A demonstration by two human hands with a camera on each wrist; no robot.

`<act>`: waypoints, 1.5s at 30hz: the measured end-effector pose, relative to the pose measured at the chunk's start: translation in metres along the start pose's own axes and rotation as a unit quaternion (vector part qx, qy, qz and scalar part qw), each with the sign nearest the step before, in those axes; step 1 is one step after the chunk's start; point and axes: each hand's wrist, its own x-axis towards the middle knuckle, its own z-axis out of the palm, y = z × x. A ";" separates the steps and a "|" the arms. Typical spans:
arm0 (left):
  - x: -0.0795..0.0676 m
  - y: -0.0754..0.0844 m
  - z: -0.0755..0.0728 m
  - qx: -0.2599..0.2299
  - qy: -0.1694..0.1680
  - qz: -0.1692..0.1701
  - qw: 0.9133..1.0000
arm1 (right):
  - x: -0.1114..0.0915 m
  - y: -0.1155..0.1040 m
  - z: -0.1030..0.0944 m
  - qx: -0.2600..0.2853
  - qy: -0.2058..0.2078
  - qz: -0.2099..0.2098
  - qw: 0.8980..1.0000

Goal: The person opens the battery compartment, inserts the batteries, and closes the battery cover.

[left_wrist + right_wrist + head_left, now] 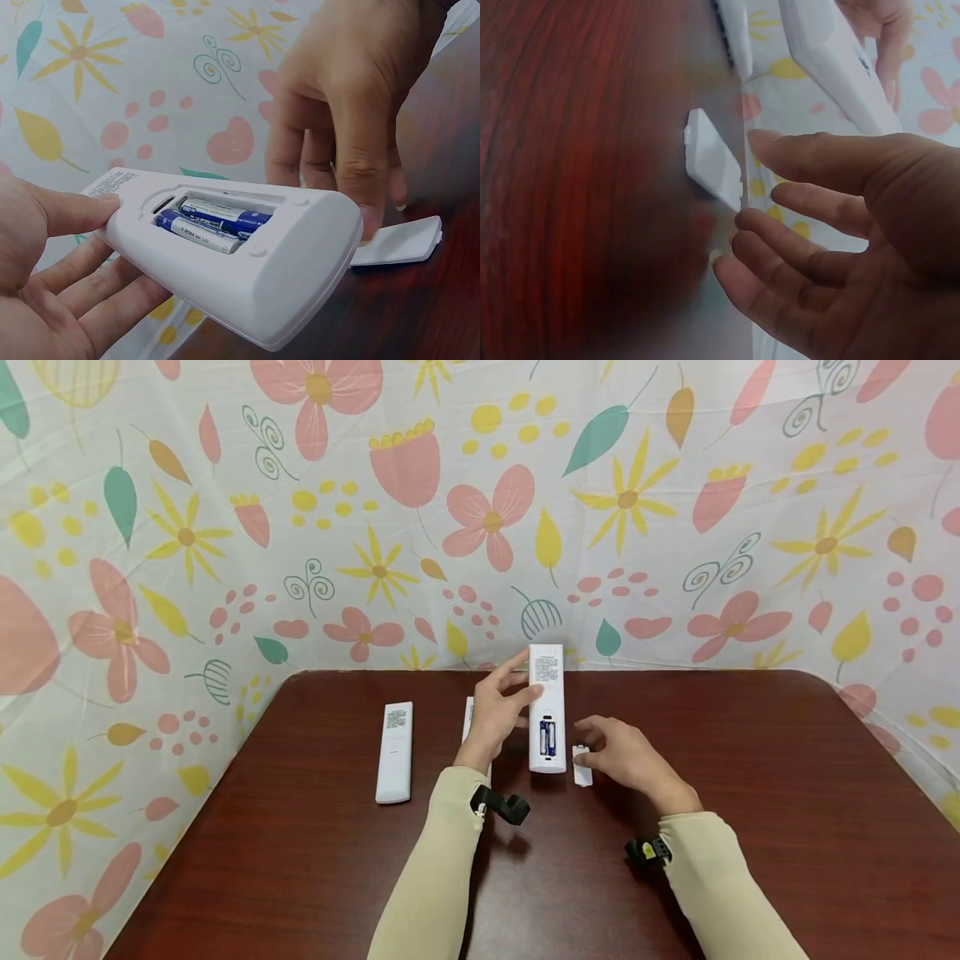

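Note:
My left hand (493, 714) grips a white remote control (547, 685) above the table, its back turned up and the thumb across it. Its battery compartment is uncovered, and two blue-and-silver batteries (217, 221) lie side by side inside. Just right of the remote, the small white battery cover (582, 766) lies on the table. My right hand (626, 753) is over this cover, fingers loosely bent and thumb apart from them; in the right wrist view its fingertips (748, 217) are right by the cover's near end.
Another white remote control (394, 752) lies back side up at the left of the brown table (315, 860). A further white remote (468, 717) is mostly hidden beneath my left hand and forearm. A flower-patterned cloth (480, 527) hangs behind the table.

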 end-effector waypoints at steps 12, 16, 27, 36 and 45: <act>0.000 -0.001 0.000 0.005 -0.001 0.004 1.000 | -0.001 0.006 0.001 -0.021 -0.022 0.018 0.999; -0.001 0.000 0.000 0.009 -0.001 0.004 1.000 | -0.001 0.007 0.001 -0.014 -0.020 0.017 1.000; 0.000 -0.001 0.000 0.007 -0.002 0.002 1.000 | -0.006 0.001 0.000 0.105 -0.020 0.032 0.994; 0.001 -0.001 0.000 0.010 -0.001 0.007 1.000 | -0.004 0.003 0.000 0.133 -0.016 0.028 0.991; 0.000 -0.001 0.000 0.005 0.001 0.001 1.000 | -0.005 0.002 -0.006 0.167 0.020 0.010 0.986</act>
